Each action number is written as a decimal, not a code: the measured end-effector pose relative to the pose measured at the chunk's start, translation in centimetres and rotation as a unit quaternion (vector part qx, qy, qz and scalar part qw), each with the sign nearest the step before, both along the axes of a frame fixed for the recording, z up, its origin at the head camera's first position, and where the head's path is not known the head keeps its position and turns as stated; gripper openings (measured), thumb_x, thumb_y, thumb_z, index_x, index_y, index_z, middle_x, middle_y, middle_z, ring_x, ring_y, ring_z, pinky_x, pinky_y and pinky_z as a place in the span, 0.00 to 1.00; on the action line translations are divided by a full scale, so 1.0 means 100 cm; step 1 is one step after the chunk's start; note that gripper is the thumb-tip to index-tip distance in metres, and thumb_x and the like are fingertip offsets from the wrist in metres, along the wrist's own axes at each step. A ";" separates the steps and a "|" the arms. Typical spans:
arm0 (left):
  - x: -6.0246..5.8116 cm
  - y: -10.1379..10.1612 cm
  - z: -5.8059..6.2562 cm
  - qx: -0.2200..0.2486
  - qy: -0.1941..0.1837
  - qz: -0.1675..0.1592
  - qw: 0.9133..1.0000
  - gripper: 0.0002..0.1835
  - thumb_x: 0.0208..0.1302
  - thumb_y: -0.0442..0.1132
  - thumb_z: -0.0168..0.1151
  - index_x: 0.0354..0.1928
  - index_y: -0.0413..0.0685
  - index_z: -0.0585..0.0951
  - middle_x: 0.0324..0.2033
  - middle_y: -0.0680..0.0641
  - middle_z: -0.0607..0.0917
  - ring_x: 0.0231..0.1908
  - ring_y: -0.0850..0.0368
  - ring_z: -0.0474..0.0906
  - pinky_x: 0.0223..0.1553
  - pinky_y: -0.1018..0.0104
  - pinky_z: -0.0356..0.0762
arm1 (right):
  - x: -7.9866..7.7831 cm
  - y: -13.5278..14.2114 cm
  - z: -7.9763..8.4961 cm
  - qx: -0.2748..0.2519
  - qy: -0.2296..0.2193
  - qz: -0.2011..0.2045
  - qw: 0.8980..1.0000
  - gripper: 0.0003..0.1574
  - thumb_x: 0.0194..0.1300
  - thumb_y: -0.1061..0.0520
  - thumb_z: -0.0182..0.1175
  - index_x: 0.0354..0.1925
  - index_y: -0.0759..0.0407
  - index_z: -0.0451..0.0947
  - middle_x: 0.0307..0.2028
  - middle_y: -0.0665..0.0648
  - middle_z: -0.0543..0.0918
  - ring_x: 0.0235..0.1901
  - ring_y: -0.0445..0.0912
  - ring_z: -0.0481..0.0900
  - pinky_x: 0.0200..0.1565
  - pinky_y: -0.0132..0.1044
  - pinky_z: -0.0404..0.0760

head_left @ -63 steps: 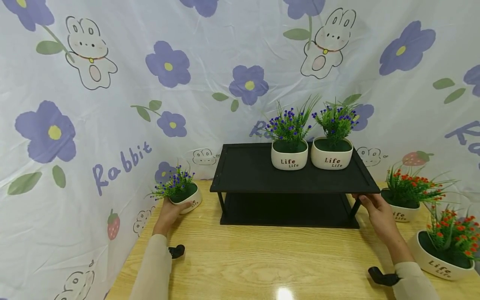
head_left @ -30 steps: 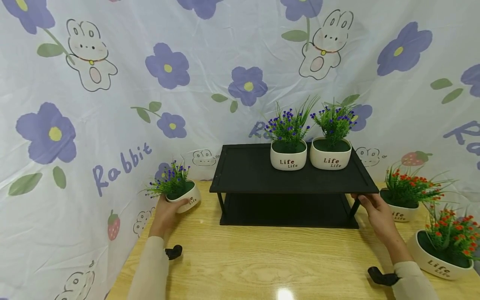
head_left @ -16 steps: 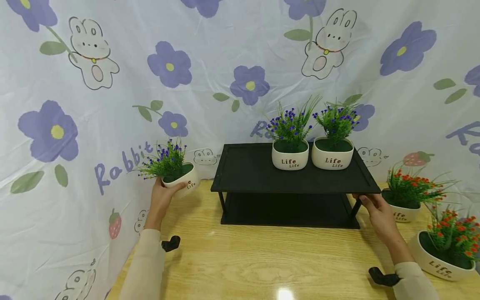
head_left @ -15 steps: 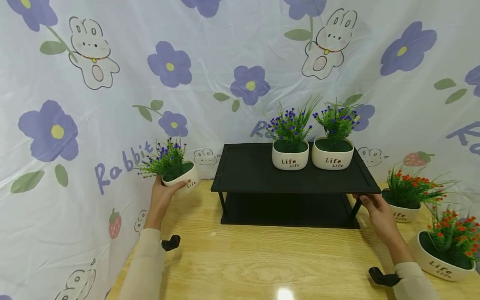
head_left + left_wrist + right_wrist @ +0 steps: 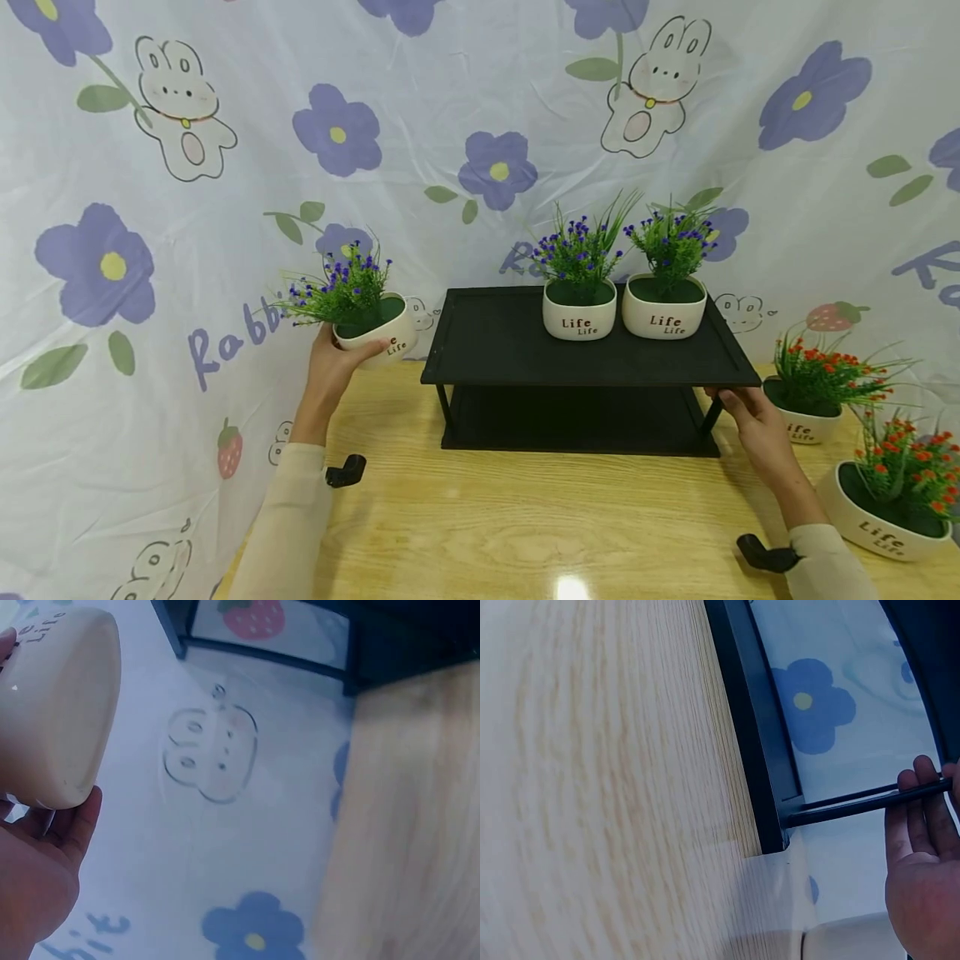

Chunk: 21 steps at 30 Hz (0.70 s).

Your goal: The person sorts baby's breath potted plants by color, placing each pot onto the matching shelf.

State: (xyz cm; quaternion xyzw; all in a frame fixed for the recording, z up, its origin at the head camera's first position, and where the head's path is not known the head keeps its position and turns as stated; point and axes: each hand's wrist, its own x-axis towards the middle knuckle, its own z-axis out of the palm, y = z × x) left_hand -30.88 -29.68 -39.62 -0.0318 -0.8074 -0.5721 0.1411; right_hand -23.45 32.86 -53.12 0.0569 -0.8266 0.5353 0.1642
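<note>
My left hand (image 5: 330,371) grips a white flower pot (image 5: 402,335) with artificial blue-purple flowers, raised off the table and tilted, left of the black two-tier shelf (image 5: 487,342). In the left wrist view the underside of the flower pot (image 5: 67,712) faces the camera, with fingers around its lower side. My right hand (image 5: 761,433) holds the front right post of the shelf just under its upper board. The right wrist view has the post (image 5: 855,808) between the fingers and thumb of my right hand (image 5: 922,877). Two similar flower pots (image 5: 579,320) stand on the upper board's right half.
Two white pots with red-orange flowers, one farther back (image 5: 802,425) and one nearer (image 5: 885,533), stand on the wooden table (image 5: 525,517) right of the shelf. A rabbit-and-flower printed cloth (image 5: 420,83) hangs behind and along the left.
My left hand has lifted the flower pot off the table, and in the last half second brought it a little up and right toward the shelf. My right hand stays at the post.
</note>
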 end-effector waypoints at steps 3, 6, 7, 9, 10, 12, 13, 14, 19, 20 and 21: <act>-0.002 0.010 0.008 -0.011 0.001 -0.010 1.000 0.49 0.62 0.52 0.81 0.80 0.54 0.64 0.63 0.45 0.79 0.54 0.59 0.81 0.53 0.70 0.82 | 0.000 0.000 0.000 0.000 -0.001 -0.003 1.000 0.26 0.87 0.47 0.47 0.76 0.49 0.70 0.55 0.32 0.79 0.59 0.20 0.72 0.54 0.10 0.70; -0.003 0.020 0.016 -0.021 0.001 -0.030 0.999 0.49 0.62 0.52 0.80 0.80 0.54 0.63 0.65 0.43 0.78 0.57 0.54 0.81 0.56 0.63 0.82 | 0.001 0.001 0.000 -0.002 -0.003 -0.004 1.000 0.26 0.87 0.46 0.47 0.75 0.49 0.70 0.56 0.34 0.79 0.59 0.21 0.72 0.55 0.10 0.69; -0.004 0.024 0.018 -0.022 0.001 -0.038 0.999 0.49 0.63 0.52 0.80 0.80 0.54 0.63 0.66 0.43 0.78 0.58 0.51 0.81 0.57 0.60 0.82 | 0.001 0.001 0.000 -0.002 -0.004 -0.004 1.000 0.26 0.87 0.46 0.47 0.75 0.49 0.70 0.56 0.34 0.79 0.59 0.21 0.72 0.55 0.10 0.69; -0.006 0.033 0.021 -0.023 0.004 -0.056 0.998 0.49 0.64 0.50 0.79 0.81 0.54 0.62 0.68 0.41 0.76 0.62 0.47 0.80 0.61 0.53 0.82 | 0.001 0.001 0.000 -0.002 -0.005 -0.004 1.000 0.26 0.87 0.46 0.46 0.75 0.49 0.70 0.56 0.34 0.79 0.59 0.21 0.72 0.55 0.10 0.69; -0.007 0.037 0.022 -0.023 0.005 -0.063 0.998 0.48 0.64 0.49 0.79 0.81 0.53 0.63 0.68 0.40 0.76 0.63 0.44 0.79 0.62 0.50 0.82 | 0.001 0.001 0.000 -0.001 -0.005 -0.005 1.000 0.26 0.87 0.46 0.47 0.75 0.49 0.70 0.55 0.34 0.79 0.59 0.20 0.72 0.55 0.10 0.69; -0.010 0.045 0.025 -0.023 0.005 -0.074 0.997 0.47 0.64 0.47 0.79 0.80 0.51 0.64 0.69 0.39 0.76 0.64 0.40 0.79 0.63 0.44 0.81 | 0.001 0.001 0.000 0.001 -0.004 -0.005 1.000 0.26 0.87 0.46 0.47 0.76 0.49 0.70 0.55 0.33 0.79 0.59 0.20 0.71 0.54 0.10 0.70; -0.011 0.050 0.025 -0.026 0.003 -0.078 0.997 0.47 0.63 0.47 0.79 0.79 0.50 0.64 0.68 0.38 0.76 0.64 0.39 0.79 0.63 0.43 0.81 | 0.001 0.000 0.000 0.001 -0.004 -0.004 1.000 0.27 0.87 0.46 0.47 0.76 0.49 0.69 0.55 0.32 0.79 0.58 0.20 0.71 0.54 0.10 0.70; -0.013 0.054 0.026 -0.028 0.001 -0.083 0.996 0.47 0.63 0.47 0.80 0.79 0.50 0.64 0.68 0.38 0.76 0.64 0.39 0.79 0.63 0.41 0.81 | 0.001 0.000 -0.001 0.000 -0.003 -0.004 1.000 0.27 0.87 0.46 0.47 0.77 0.49 0.69 0.55 0.32 0.79 0.58 0.20 0.72 0.54 0.10 0.70; -0.019 0.074 0.030 -0.042 -0.013 -0.108 0.993 0.49 0.60 0.49 0.81 0.79 0.50 0.64 0.67 0.39 0.76 0.62 0.40 0.79 0.64 0.40 0.81 | 0.000 0.000 -0.001 0.000 0.002 -0.003 1.000 0.28 0.87 0.47 0.47 0.78 0.49 0.68 0.55 0.29 0.78 0.58 0.20 0.73 0.55 0.10 0.71; -0.020 0.078 0.031 -0.045 -0.013 -0.113 0.992 0.50 0.60 0.49 0.82 0.79 0.51 0.63 0.68 0.39 0.76 0.62 0.40 0.79 0.64 0.40 0.81 | -0.001 -0.001 -0.001 -0.001 0.003 -0.002 1.000 0.28 0.87 0.48 0.47 0.78 0.49 0.68 0.55 0.30 0.78 0.58 0.20 0.73 0.55 0.10 0.71; -0.020 0.081 0.032 -0.046 -0.012 -0.118 0.992 0.50 0.60 0.49 0.82 0.79 0.51 0.63 0.68 0.40 0.76 0.63 0.40 0.79 0.64 0.40 0.81 | -0.001 -0.001 -0.001 -0.001 0.003 -0.001 1.000 0.28 0.87 0.48 0.47 0.78 0.49 0.68 0.55 0.30 0.79 0.58 0.20 0.73 0.55 0.10 0.71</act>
